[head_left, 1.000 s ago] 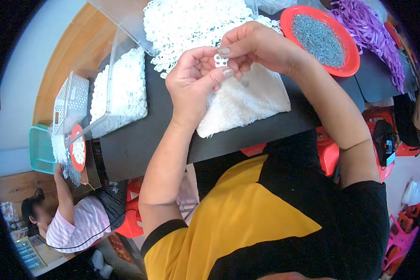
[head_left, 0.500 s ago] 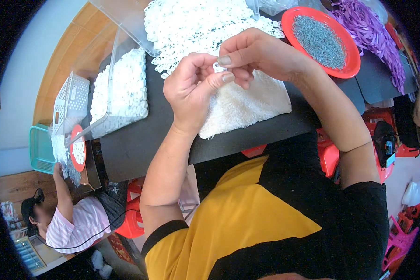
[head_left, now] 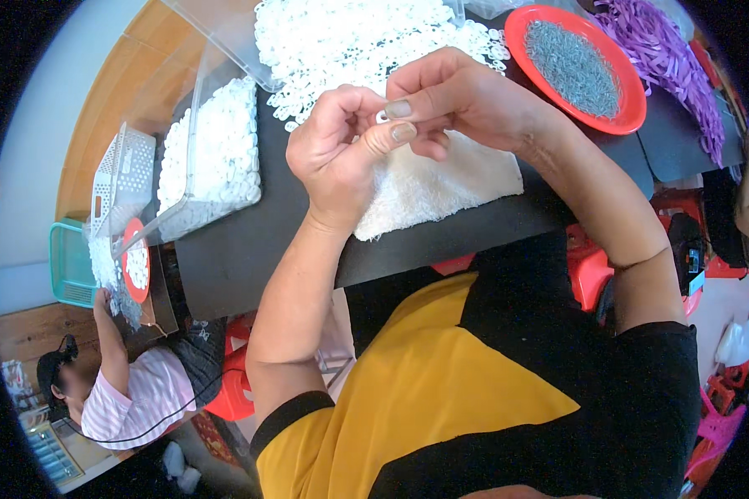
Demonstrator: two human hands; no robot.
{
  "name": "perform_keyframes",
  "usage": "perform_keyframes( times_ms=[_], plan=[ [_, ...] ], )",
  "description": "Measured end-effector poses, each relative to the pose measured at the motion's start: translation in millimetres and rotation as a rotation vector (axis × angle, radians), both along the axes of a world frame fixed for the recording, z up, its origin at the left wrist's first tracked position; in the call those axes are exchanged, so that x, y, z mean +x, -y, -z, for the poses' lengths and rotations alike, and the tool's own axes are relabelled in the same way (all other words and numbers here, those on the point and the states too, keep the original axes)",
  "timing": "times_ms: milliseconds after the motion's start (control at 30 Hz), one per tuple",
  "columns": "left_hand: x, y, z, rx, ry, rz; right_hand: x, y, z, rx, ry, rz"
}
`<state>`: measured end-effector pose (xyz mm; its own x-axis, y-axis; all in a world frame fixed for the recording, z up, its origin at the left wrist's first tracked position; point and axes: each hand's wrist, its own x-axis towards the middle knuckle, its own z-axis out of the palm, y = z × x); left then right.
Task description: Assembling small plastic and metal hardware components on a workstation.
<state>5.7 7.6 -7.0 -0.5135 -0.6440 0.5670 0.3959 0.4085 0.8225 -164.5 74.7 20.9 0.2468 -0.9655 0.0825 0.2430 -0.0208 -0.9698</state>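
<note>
My left hand (head_left: 337, 158) pinches a small white plastic piece (head_left: 382, 117) between thumb and bent fingers, above the far part of the table. From the other side my right hand (head_left: 453, 100) closes on the same piece, thumb and forefinger pressed together at its edge. The piece is mostly covered by the fingertips, and whether a pin is also held is hidden. Below both hands a cream towel (head_left: 449, 195) lies on the dark table. Just beyond them spreads a heap of similar white plastic pieces (head_left: 349, 41).
A red plate (head_left: 628, 125) of small grey metal pins and purple strips (head_left: 653, 50) lie at right. Left stands a clear bin (head_left: 193, 150) of white pieces. Farther left are a white basket (head_left: 125, 179), a green basket (head_left: 71, 262) and a seated person (head_left: 141, 391) reaching toward a red plate.
The white piece has shifted slightly left and is more covered by my fingertips. Both hands keep nearly the same pose; the view has shifted a little.
</note>
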Motion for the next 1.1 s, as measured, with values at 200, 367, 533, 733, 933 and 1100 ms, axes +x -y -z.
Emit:
perform_keyframes(
  times_ms=[200, 367, 533, 733, 933, 1100],
  plan=[
    [-4.2, -8.0, -13.3, 0.161, -0.003, -0.089, -4.3, 13.3, 5.9, -0.031, -0.132, 0.125],
    [28.9, -21.8, -85.7, -0.236, -0.007, -0.577, -39.0, 26.1, 15.7, -0.02, -0.299, 0.417],
    [95.5, 26.8, -133.6, -0.303, 0.445, -0.913, -26.1, 29.3, 8.5, 0.045, -0.234, 0.489],
    [54.6, 9.5, -89.6, -0.603, 0.532, -0.618, -30.5, 28.8, 11.0, -0.024, -0.398, 0.537],
    [11.5, 25.7, -10.0, -0.519, 0.831, -0.251, -21.7, 26.5, 20.6, -0.09, -0.503, 0.488],
    [6.8, 28.0, -1.9, -0.526, 0.886, -0.249, -16.7, 21.9, 21.5, -0.211, -0.648, 0.513]
  ],
)
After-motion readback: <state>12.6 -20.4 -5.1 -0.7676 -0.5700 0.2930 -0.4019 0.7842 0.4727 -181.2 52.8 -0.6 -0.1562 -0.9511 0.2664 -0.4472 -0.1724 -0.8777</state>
